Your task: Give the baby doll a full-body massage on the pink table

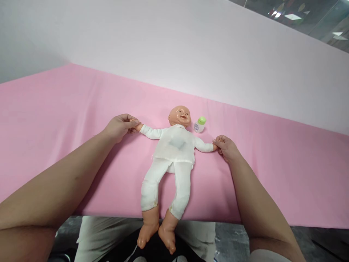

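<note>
A baby doll with a white cloth body lies on its back on the pink-covered table, arms stretched out to both sides. My left hand pinches the doll's hand on the left, thumb on top. On the other side, my right hand grips the doll's other hand between thumb and fingers. The doll's head points away from me, and its bare plastic feet hang over the near edge. Beside its head stands a small white bottle with a green cap, touched by neither hand.
Behind the table rises a plain white wall, with a glass panel above it at the top right. The table's near edge runs just in front of my lap, and dark floor shows below.
</note>
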Demonstrator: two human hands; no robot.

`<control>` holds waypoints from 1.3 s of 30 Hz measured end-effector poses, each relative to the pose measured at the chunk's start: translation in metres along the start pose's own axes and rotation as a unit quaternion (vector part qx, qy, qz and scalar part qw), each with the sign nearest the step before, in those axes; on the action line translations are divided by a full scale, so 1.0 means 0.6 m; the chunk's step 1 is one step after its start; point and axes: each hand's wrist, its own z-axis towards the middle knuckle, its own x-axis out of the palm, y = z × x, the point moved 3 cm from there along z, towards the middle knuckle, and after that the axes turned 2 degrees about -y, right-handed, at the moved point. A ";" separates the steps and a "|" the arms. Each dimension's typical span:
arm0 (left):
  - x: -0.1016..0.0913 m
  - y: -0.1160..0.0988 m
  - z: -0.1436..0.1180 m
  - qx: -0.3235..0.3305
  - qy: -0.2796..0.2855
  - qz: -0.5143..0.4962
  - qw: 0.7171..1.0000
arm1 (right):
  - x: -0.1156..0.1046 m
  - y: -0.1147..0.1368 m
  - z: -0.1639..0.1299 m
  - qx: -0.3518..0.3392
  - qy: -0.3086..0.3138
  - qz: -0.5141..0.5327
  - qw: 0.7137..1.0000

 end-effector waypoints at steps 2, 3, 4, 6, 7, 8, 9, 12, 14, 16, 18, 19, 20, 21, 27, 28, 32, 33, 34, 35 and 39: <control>0.000 0.000 0.000 0.002 -0.010 0.000 1.000 | 0.000 -0.001 0.001 -0.007 -0.001 -0.002 1.000; 0.001 0.000 0.000 0.002 -0.012 -0.001 1.000 | 0.000 -0.002 0.002 -0.009 0.000 -0.005 1.000; 0.001 0.000 0.000 -0.001 -0.013 0.001 1.000 | -0.001 -0.002 0.002 -0.011 0.001 -0.007 1.000; 0.002 0.001 0.000 -0.011 -0.015 0.007 1.000 | -0.002 -0.003 0.002 -0.012 0.003 -0.009 1.000; 0.003 0.001 0.001 -0.017 -0.017 0.011 1.000 | -0.003 -0.003 0.002 -0.012 0.002 -0.008 1.000; 0.003 0.001 0.001 -0.024 -0.021 0.014 0.999 | -0.004 -0.004 0.002 -0.011 -0.001 -0.005 1.000; 0.003 0.001 0.001 -0.029 -0.024 0.016 0.999 | -0.005 -0.004 0.003 -0.009 -0.007 -0.002 1.000; 0.003 0.000 0.001 -0.035 -0.035 0.018 0.999 | -0.010 -0.006 0.004 0.008 -0.019 0.001 1.000; 0.003 -0.001 -0.001 -0.038 -0.037 0.005 0.999 | -0.012 -0.006 0.004 0.014 -0.020 0.007 1.000; 0.004 -0.001 -0.002 -0.042 -0.034 -0.014 0.998 | -0.014 -0.005 0.004 0.013 -0.016 0.027 0.999; 0.004 -0.002 -0.003 -0.045 -0.032 -0.032 0.998 | -0.016 -0.003 0.003 0.008 -0.004 0.064 0.998; 0.004 -0.002 -0.004 -0.044 -0.032 -0.038 0.998 | -0.016 -0.002 0.002 0.006 0.004 0.084 0.996; 0.004 -0.003 -0.004 -0.043 -0.031 -0.044 0.998 | -0.016 -0.001 0.000 0.005 0.012 0.102 0.995; 0.004 -0.003 -0.004 -0.040 -0.029 -0.049 0.998 | -0.016 0.000 -0.001 0.007 0.018 0.117 0.993; 0.003 -0.003 -0.004 -0.015 -0.004 -0.024 1.000 | -0.008 0.004 -0.005 0.010 0.035 0.120 0.992; 0.002 -0.003 -0.004 -0.010 -0.005 -0.016 1.000 | -0.005 0.005 -0.005 0.004 0.035 0.109 0.993; 0.002 0.000 -0.002 0.006 -0.021 0.006 1.000 | 0.003 0.006 -0.007 0.005 0.027 0.067 0.997; 0.003 0.000 -0.001 0.007 -0.026 0.009 1.000 | 0.005 0.006 -0.007 0.007 0.025 0.060 0.998; 0.004 0.001 -0.001 0.007 -0.030 0.011 0.999 | 0.007 0.006 -0.008 0.008 0.024 0.052 0.998; 0.005 0.000 -0.001 0.007 -0.032 0.013 0.999 | 0.008 0.007 -0.008 0.008 0.023 0.046 0.999; 0.009 -0.003 -0.003 -0.003 -0.035 0.028 0.999 | 0.011 0.008 -0.007 0.003 0.020 0.035 0.999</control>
